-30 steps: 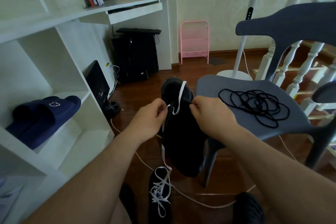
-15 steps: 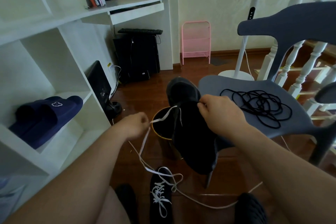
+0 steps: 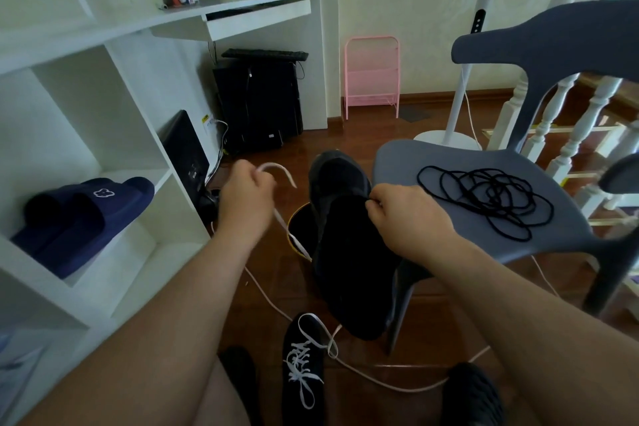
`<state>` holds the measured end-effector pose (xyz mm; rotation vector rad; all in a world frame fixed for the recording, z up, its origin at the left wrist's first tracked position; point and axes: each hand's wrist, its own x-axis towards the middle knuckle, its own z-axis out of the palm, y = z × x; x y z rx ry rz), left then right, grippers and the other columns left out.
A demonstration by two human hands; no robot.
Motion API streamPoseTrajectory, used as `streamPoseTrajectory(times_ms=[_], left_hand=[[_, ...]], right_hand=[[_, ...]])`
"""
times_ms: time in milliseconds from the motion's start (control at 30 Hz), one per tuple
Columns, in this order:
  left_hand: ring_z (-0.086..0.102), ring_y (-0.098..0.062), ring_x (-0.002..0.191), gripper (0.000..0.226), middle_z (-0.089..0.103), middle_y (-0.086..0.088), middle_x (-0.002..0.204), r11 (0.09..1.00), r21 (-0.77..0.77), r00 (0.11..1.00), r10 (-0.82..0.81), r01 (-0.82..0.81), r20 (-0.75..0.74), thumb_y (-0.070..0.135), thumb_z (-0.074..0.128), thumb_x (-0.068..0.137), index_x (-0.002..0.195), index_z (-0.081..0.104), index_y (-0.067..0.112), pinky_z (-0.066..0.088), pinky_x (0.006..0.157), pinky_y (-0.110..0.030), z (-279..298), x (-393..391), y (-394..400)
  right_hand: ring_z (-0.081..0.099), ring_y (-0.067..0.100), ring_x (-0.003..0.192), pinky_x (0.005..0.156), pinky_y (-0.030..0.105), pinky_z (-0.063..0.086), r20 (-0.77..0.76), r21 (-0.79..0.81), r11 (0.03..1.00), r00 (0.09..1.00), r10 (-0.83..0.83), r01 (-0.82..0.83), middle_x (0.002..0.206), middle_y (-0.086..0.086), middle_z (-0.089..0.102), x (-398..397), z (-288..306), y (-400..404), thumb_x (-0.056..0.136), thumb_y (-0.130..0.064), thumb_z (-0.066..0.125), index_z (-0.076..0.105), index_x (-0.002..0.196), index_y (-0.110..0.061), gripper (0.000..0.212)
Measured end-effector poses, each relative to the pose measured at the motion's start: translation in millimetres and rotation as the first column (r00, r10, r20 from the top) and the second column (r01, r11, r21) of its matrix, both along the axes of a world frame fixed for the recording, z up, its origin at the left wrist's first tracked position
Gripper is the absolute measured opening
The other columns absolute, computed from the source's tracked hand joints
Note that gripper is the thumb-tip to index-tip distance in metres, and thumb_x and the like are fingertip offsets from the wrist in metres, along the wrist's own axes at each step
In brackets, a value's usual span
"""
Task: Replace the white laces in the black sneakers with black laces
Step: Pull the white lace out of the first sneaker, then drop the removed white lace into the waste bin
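Observation:
My right hand (image 3: 404, 218) grips the upper edge of a black sneaker (image 3: 345, 252) held upright in the middle of the view. My left hand (image 3: 245, 197) pinches a white lace (image 3: 276, 169) that is pulled out to the left of the shoe; its free end curls above my fingers and the rest trails down toward the floor. A second black sneaker (image 3: 304, 373) with its white lace still threaded lies on the floor below. A loose tangle of black laces (image 3: 484, 201) rests on the grey chair seat (image 3: 397, 162) to the right.
A white shelf unit (image 3: 103, 183) with navy slippers (image 3: 83, 218) stands at the left. A yellow-rimmed bin (image 3: 297, 239) sits behind the held shoe. A white cable (image 3: 380, 384) crosses the wooden floor. A fan stand (image 3: 449, 138) and white banister posts (image 3: 570, 135) lie beyond the chair.
My left hand has drawn the white lace out of the held sneaker, moving left and up. My right hand keeps its hold on the shoe.

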<state>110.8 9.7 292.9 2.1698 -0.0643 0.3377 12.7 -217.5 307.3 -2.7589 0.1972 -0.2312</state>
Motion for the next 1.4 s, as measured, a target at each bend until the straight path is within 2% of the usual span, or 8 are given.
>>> streamPoseTrajectory(times_ms=[133,300,467,667,867,1067,1267,1400], left_hand=[[0.059,-0.017,0.067,0.019,0.056,-0.002,0.08,0.922,-0.38,0.974,-0.013,-0.076,-0.226,0.021,0.044,0.106,0.089,0.051,0.021,0.044,0.062,-0.032,2,11,16],[0.051,-0.016,0.065,0.014,0.056,0.001,0.081,0.977,-0.066,0.943,-0.213,0.203,-0.255,0.038,0.055,0.106,0.099,0.062,0.028,0.041,0.06,-0.032,-5,-3,13],[0.06,-0.001,0.061,0.018,0.072,0.01,0.088,0.945,0.013,0.924,-0.317,0.327,-0.213,0.032,0.054,0.106,0.101,0.071,0.036,0.043,0.056,-0.022,1,-16,2],[0.072,0.003,0.092,0.032,0.077,0.026,0.097,0.895,0.027,0.873,-0.427,0.445,-0.235,0.015,0.054,0.107,0.118,0.074,0.037,0.055,0.085,-0.023,-6,-24,0],[0.066,0.008,0.113,0.039,0.073,0.026,0.122,0.798,0.158,0.794,-0.515,0.582,-0.324,0.017,0.06,0.106,0.134,0.069,0.042,0.049,0.102,-0.022,-27,-30,6],[0.072,0.008,0.095,0.05,0.076,0.027,0.105,0.791,0.279,0.839,-0.517,0.544,-0.171,0.002,0.066,0.098,0.124,0.074,0.043,0.059,0.084,-0.02,-24,-20,2],[0.072,0.004,0.083,0.017,0.076,0.024,0.087,0.807,0.311,0.854,-0.52,0.501,-0.027,0.031,0.082,0.091,0.105,0.081,0.04,0.055,0.076,-0.011,-19,-12,-9],[0.069,0.01,0.076,0.01,0.073,0.03,0.08,0.796,0.341,0.856,-0.514,0.5,-0.053,0.037,0.073,0.097,0.103,0.082,0.036,0.048,0.067,-0.006,-22,-8,-12]], right_hand=[[0.058,0.024,0.071,0.059,0.039,0.052,-0.04,0.007,1.0,0.999,0.001,0.0,0.081,0.001,0.061,0,-8,-2,0.108,-0.039,0.042,0.059,0.089,-0.023,0.031],[0.059,0.023,0.072,0.063,0.041,0.056,-0.085,-0.025,0.999,0.996,0.021,-0.023,0.083,0.001,0.062,0,-24,4,0.109,-0.039,0.043,0.061,0.093,-0.023,0.029],[0.054,0.025,0.068,0.057,0.039,0.046,-0.313,-0.121,0.986,0.947,0.071,-0.114,0.083,0.005,0.055,9,-72,11,0.111,-0.034,0.047,0.047,0.083,-0.021,0.031],[0.067,0.036,0.108,0.085,0.044,0.056,-0.576,0.033,0.998,0.815,0.07,-0.062,0.117,0.013,0.067,-11,-180,27,0.107,-0.03,0.054,0.064,0.116,-0.015,0.02],[0.069,0.033,0.111,0.09,0.046,0.058,-0.733,0.104,0.978,0.679,-0.047,0.179,0.124,0.013,0.069,-53,-296,26,0.108,-0.021,0.05,0.06,0.123,-0.016,0.019],[0.069,0.032,0.109,0.087,0.037,0.053,-0.778,0.204,0.95,0.629,0.011,0.237,0.12,0.011,0.072,-68,-362,16,0.103,-0.02,0.048,0.062,0.121,-0.02,0.023],[0.069,0.029,0.111,0.096,0.04,0.056,-0.749,0.25,0.935,0.663,0.021,0.252,0.122,0.009,0.072,-44,-360,21,0.097,-0.013,0.05,0.065,0.122,-0.022,0.031],[0.068,0.017,0.1,0.086,0.036,0.057,-0.544,0.594,0.718,0.839,0.028,0.362,0.116,-0.001,0.072,1,-295,34,0.098,-0.024,0.059,0.07,0.122,-0.03,0.027]])
